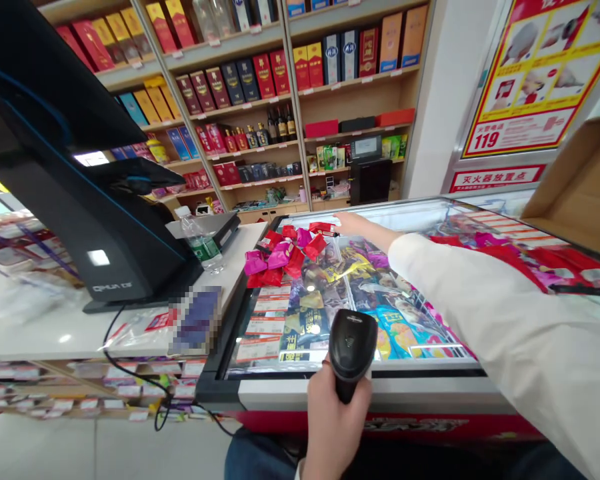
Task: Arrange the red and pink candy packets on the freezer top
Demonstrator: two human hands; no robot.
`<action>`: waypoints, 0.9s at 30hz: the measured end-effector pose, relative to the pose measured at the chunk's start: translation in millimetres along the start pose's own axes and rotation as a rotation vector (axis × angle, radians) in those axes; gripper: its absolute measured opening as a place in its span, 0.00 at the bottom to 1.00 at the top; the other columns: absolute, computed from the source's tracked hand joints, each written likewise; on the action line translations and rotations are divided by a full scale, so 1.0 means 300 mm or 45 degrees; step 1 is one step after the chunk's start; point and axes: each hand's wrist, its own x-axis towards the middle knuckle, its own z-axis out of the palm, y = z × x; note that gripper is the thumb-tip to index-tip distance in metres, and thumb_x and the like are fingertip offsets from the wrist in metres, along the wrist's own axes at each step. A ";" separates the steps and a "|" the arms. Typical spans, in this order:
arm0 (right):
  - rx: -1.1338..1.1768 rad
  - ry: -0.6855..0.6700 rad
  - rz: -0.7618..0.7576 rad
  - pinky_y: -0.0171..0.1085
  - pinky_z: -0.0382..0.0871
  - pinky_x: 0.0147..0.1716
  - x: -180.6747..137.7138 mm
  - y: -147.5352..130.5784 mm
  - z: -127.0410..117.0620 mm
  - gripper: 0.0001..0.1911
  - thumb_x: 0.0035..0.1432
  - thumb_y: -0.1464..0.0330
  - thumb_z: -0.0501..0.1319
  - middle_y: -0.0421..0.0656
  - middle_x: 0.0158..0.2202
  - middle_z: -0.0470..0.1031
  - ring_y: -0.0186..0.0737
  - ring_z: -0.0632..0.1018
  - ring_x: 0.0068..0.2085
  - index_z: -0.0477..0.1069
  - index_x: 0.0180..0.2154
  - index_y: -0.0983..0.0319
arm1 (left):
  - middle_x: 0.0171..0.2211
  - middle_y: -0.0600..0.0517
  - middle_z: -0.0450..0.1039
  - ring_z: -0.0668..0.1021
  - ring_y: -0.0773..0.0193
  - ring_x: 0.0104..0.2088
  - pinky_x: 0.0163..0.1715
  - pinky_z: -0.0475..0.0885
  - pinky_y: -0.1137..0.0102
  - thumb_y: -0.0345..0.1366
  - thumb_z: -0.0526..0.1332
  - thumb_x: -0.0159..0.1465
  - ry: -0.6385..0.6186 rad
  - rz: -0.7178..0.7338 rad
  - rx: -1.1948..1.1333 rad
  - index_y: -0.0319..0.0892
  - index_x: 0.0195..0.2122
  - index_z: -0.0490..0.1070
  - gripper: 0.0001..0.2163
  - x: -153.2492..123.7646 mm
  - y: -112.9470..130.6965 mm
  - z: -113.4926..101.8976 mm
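Observation:
My left hand (336,420) is wrapped round the handle of a black barcode scanner (353,343), its head raised over the front edge of a glass-topped freezer (265,395). From the right, my right arm in a white sleeve stretches across the glass. At the far left of the lid, my right hand (349,225) has its fingers closed at the end of a small red packet (322,228); the fingertips are partly hidden. Beside it lies a loose heap of red and magenta packets (281,255). Larger red packages (510,257) lie on the right side of the lid.
Left of the freezer is a white counter (145,343) with a black checkout terminal (115,253), a water bottle (200,237) and a blurred-out flat item (197,321). A black cable (130,370) hangs down its front. An open cardboard box (575,180) stands right; shelves (300,107) line the back.

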 end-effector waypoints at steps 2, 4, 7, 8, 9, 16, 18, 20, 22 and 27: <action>0.005 -0.012 0.038 0.43 0.70 0.60 0.077 -0.012 0.068 0.28 0.75 0.61 0.61 0.61 0.66 0.76 0.58 0.78 0.65 0.68 0.68 0.69 | 0.26 0.46 0.80 0.83 0.49 0.33 0.37 0.75 0.61 0.45 0.66 0.64 0.064 0.003 0.030 0.46 0.30 0.75 0.10 -0.012 -0.020 0.009; 0.012 -0.012 0.063 0.43 0.69 0.61 0.134 -0.020 0.119 0.28 0.77 0.61 0.57 0.64 0.68 0.73 0.57 0.77 0.67 0.66 0.69 0.71 | 0.27 0.46 0.80 0.83 0.49 0.34 0.38 0.75 0.62 0.42 0.65 0.64 0.129 0.007 0.057 0.46 0.29 0.75 0.09 -0.024 -0.041 0.021; 0.027 -0.034 0.063 0.42 0.66 0.63 0.180 -0.021 0.161 0.23 0.79 0.64 0.54 0.60 0.69 0.73 0.54 0.75 0.69 0.70 0.67 0.67 | 0.28 0.47 0.80 0.83 0.50 0.34 0.37 0.75 0.63 0.39 0.66 0.62 0.157 0.015 0.093 0.46 0.29 0.75 0.06 -0.032 -0.063 0.034; 0.031 -0.052 0.065 0.41 0.67 0.63 0.185 -0.019 0.167 0.20 0.78 0.64 0.56 0.59 0.68 0.75 0.54 0.75 0.68 0.72 0.64 0.65 | 0.28 0.47 0.80 0.83 0.50 0.34 0.37 0.75 0.64 0.38 0.66 0.61 0.153 0.017 0.103 0.46 0.29 0.75 0.05 -0.033 -0.066 0.035; 0.036 -0.071 0.076 0.40 0.68 0.61 0.184 -0.016 0.169 0.19 0.76 0.63 0.59 0.58 0.66 0.77 0.54 0.77 0.66 0.74 0.61 0.64 | 0.27 0.47 0.79 0.83 0.50 0.34 0.37 0.75 0.64 0.38 0.65 0.61 0.148 0.018 0.111 0.46 0.29 0.74 0.05 -0.033 -0.068 0.036; 0.070 -0.202 0.310 0.39 0.76 0.39 0.074 0.038 0.091 0.37 0.52 0.68 0.79 0.57 0.44 0.86 0.55 0.86 0.44 0.74 0.61 0.73 | 0.27 0.48 0.80 0.83 0.53 0.32 0.37 0.73 0.65 0.43 0.64 0.66 0.093 0.054 0.032 0.46 0.30 0.74 0.10 -0.012 -0.047 0.028; 0.093 -0.221 0.339 0.39 0.77 0.38 0.017 0.055 0.056 0.32 0.47 0.71 0.80 0.53 0.39 0.86 0.54 0.86 0.41 0.79 0.54 0.71 | 0.27 0.47 0.80 0.82 0.53 0.30 0.35 0.72 0.65 0.45 0.63 0.67 0.047 0.057 0.010 0.45 0.31 0.74 0.11 0.001 -0.030 0.022; 0.141 -0.209 0.335 0.38 0.77 0.38 -0.054 0.069 0.025 0.23 0.47 0.71 0.80 0.48 0.35 0.86 0.52 0.86 0.40 0.83 0.46 0.68 | 0.27 0.48 0.80 0.82 0.54 0.29 0.34 0.71 0.64 0.46 0.62 0.66 -0.002 0.052 0.001 0.45 0.31 0.73 0.11 0.014 -0.007 0.014; 0.193 -0.172 0.306 0.37 0.77 0.39 -0.141 0.075 0.004 0.16 0.52 0.68 0.79 0.45 0.34 0.86 0.51 0.86 0.41 0.84 0.43 0.65 | 0.26 0.48 0.80 0.82 0.54 0.28 0.34 0.71 0.64 0.48 0.62 0.65 -0.051 0.042 -0.016 0.45 0.33 0.73 0.12 0.024 0.017 0.007; 0.938 0.072 0.159 0.39 0.81 0.43 -0.407 0.025 0.018 0.20 0.66 0.57 0.70 0.47 0.47 0.87 0.49 0.86 0.47 0.81 0.52 0.63 | 0.22 0.51 0.78 0.81 0.55 0.25 0.33 0.72 0.64 0.49 0.62 0.64 -0.054 0.039 -0.064 0.47 0.33 0.70 0.12 0.037 0.054 0.003</action>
